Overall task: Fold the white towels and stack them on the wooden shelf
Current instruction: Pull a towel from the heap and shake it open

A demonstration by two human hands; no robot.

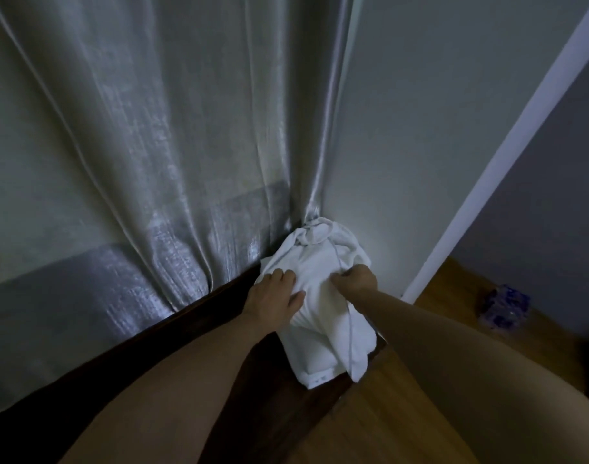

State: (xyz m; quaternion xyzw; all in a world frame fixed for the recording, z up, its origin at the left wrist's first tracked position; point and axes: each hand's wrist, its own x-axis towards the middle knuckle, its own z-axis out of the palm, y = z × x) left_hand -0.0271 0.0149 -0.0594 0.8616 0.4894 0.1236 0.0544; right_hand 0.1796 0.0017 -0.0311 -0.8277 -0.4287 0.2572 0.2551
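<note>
While both arms reach in, left hand (275, 294) presses flat-fingered on the rumpled white cloth towel pile (323, 306) atop the dark wooden shelf (192, 333); right hand (358, 277) at 3 o'clock clutches a fold. Shiny grey curtain (135, 145) at 12.

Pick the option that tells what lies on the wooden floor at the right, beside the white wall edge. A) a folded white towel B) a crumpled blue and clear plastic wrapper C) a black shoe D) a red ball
B: a crumpled blue and clear plastic wrapper lies alone on the brown wooden floor, apart from the white towels under both hands on the dark wooden shelf.
</note>
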